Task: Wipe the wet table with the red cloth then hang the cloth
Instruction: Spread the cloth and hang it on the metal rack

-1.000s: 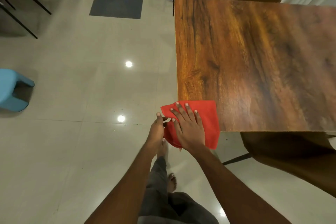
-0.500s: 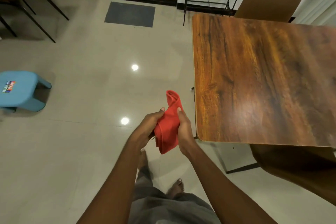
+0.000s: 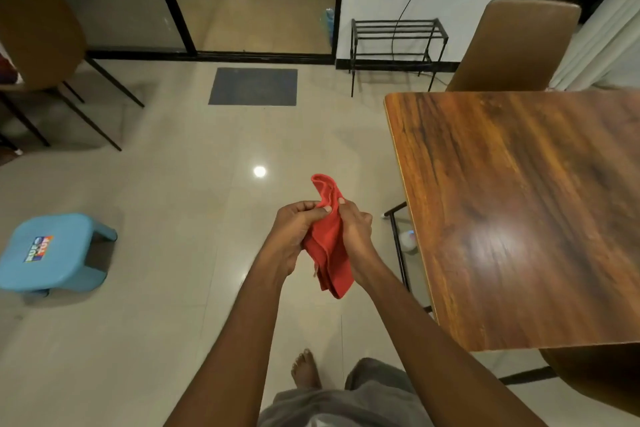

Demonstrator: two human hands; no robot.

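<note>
The red cloth (image 3: 330,253) hangs crumpled in the air above the floor, left of the wooden table (image 3: 519,218). My left hand (image 3: 294,229) grips its left side and my right hand (image 3: 355,229) grips its right side, thumbs pinching near the top. One corner of the cloth sticks up above my fingers and the rest droops below. The table top shows a bright glare patch near its middle.
A blue plastic stool (image 3: 55,250) stands on the tiled floor at left. A black metal rack (image 3: 398,45) stands against the far wall, with a brown chair (image 3: 516,45) behind the table. Another chair (image 3: 41,28) is at far left, a grey mat (image 3: 254,86) near the doorway.
The cloth left the table's corner and now hangs between both hands over the floor. My view has lifted and swung left, showing more of the room.
</note>
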